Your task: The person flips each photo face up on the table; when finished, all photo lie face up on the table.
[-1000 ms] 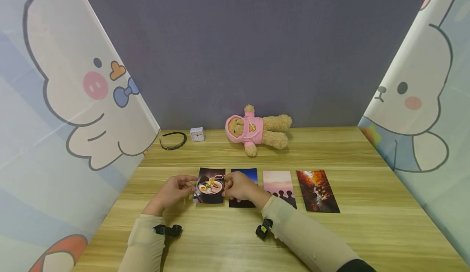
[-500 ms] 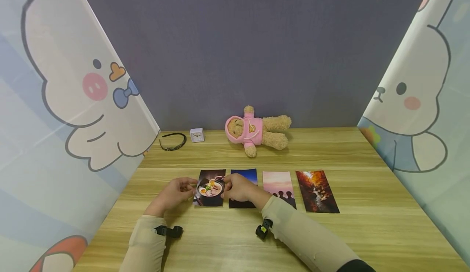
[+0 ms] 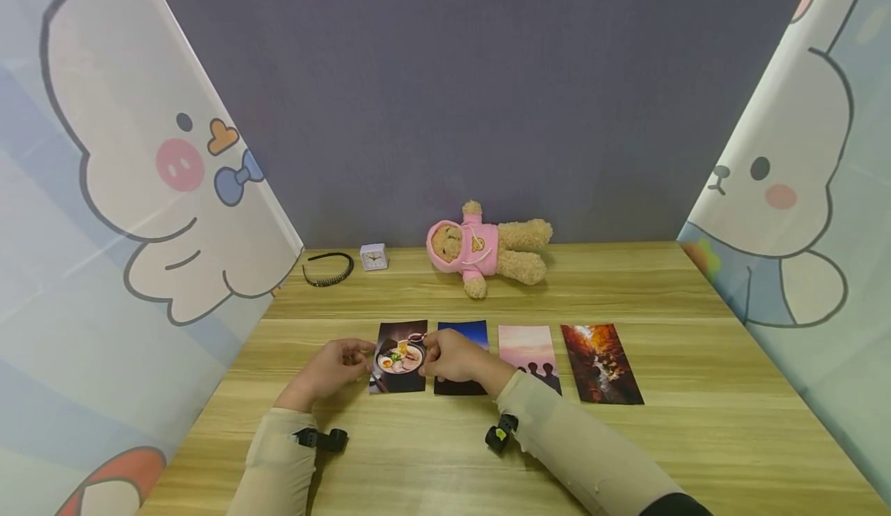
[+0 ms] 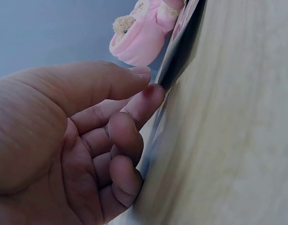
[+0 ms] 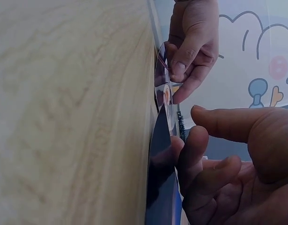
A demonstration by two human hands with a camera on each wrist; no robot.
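Note:
A photo print of a ramen bowl (image 3: 399,357) lies on the wooden table (image 3: 418,454), leftmost in a row of prints. At its left edge my left hand (image 3: 339,369) touches it with the fingertips, thumb close above the index finger. My right hand (image 3: 455,357) is at its right edge, over part of a dark blue print (image 3: 465,332). In the right wrist view, the right thumb (image 5: 223,123) stands apart from the bent fingers. Farther right lie a pink sunset print with silhouettes (image 3: 525,343) and an autumn stream print (image 3: 602,361).
Behind the prints, a teddy bear in a pink hoodie (image 3: 480,247) lies on its back. A small white clock (image 3: 373,256) and a black headband (image 3: 329,270) are at the back left. A grey panel (image 3: 487,98) stands behind the table, with cartoon-printed sheets on both sides.
The ramen print has slid slightly toward me and straightened a little. My left hand has shifted slightly with it; the right hand stays almost still. The other prints have not moved.

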